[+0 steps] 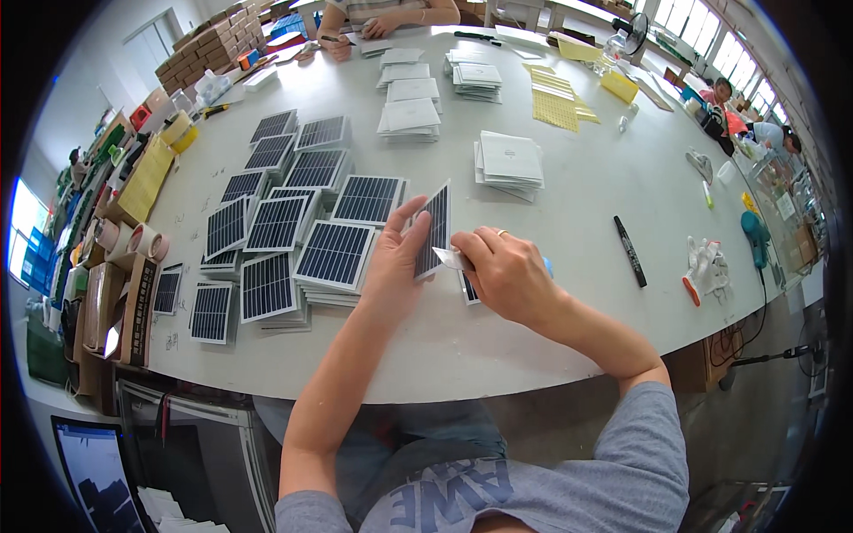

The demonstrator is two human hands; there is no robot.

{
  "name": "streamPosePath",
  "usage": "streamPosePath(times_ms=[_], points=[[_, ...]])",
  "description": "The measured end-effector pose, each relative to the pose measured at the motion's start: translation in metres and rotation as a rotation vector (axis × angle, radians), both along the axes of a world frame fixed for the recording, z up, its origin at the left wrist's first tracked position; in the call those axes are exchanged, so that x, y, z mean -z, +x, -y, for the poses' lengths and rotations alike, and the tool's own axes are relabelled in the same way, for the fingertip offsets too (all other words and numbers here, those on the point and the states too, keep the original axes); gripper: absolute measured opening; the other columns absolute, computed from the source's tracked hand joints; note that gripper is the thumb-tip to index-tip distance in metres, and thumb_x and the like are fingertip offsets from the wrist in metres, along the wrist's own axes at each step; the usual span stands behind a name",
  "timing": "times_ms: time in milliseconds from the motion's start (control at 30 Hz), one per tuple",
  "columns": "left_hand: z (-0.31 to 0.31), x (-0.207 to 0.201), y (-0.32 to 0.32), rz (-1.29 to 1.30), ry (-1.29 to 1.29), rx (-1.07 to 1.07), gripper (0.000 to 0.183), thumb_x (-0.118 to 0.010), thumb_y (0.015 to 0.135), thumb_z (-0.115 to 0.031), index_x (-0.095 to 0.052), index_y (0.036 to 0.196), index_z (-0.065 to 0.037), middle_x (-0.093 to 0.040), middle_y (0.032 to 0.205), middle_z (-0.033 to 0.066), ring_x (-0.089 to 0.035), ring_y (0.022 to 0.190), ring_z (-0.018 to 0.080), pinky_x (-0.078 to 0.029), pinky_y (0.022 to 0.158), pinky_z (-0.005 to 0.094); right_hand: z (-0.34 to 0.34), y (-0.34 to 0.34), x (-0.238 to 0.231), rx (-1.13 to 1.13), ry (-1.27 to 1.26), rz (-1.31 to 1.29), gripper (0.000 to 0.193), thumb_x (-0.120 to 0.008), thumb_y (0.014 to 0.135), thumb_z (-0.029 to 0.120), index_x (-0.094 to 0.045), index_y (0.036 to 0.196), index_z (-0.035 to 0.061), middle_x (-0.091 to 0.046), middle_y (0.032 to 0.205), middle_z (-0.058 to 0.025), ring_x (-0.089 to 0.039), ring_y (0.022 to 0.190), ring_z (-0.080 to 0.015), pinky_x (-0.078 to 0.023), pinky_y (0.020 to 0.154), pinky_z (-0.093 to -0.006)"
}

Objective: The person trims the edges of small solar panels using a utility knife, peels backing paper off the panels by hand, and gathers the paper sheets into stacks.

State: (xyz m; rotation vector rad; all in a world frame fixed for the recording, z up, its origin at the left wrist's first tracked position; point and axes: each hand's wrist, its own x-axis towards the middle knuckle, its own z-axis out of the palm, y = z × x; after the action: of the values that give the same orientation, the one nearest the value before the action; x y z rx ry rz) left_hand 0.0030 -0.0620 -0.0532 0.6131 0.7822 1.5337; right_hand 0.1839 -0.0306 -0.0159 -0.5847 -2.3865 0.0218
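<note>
My left hand [391, 259] grips a small solar panel [436, 226] by its edges, standing it nearly upright above the table. My right hand [510, 274] is closed on a small, flat, whitish piece [454, 259], which meets or overlaps the panel's lower right edge; its exact kind is unclear. Below the right hand, part of another solar panel [467, 288] shows on the table, mostly hidden. A bit of something light blue [547, 266] peeks out beyond the right knuckles. Several stacks of solar panels [334, 254] lie left of my left hand, dark cells facing up.
Stacks of white squares [508, 163] stand farther back on the white table [569, 346]. To the right lie a black marker [629, 252], white gloves [706, 271] and a teal corded tool [754, 238]. Cardboard boxes [133, 306] edge the left. Another person's hand [384, 24] is across the table.
</note>
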Motion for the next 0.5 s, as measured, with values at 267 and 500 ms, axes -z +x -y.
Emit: streamPosePath(times_ms=[267,500], points=[[0.010,-0.014,0.032,-0.163,0.099,0.064,0.037,-0.060,0.098,-0.015,-0.047,0.133,-0.010,-0.067,0.102,0.0031,-0.064,0.082,0.0061,-0.053,0.066,0.0204,-0.057,0.013,-0.003,0.261,-0.028,-0.047,0.007,-0.058,0.091,0.010,-0.057,0.091,0.0036,-0.063,0.082,-0.0134,-0.064,0.070,-0.0343,-0.052,0.063,-0.0436],[0.006,-0.008,0.009,-0.134,0.027,0.010,0.036,-0.058,0.099,-0.021,-0.049,0.134,-0.016,-0.068,0.089,-0.0030,-0.062,0.065,0.0017,-0.046,0.044,0.0172,-0.017,0.012,-0.022,0.110,-0.044,-0.102,0.010,-0.060,0.090,0.012,-0.057,0.090,0.0022,-0.063,0.083,-0.0157,-0.064,0.071,-0.0359,-0.052,0.062,-0.0463]])
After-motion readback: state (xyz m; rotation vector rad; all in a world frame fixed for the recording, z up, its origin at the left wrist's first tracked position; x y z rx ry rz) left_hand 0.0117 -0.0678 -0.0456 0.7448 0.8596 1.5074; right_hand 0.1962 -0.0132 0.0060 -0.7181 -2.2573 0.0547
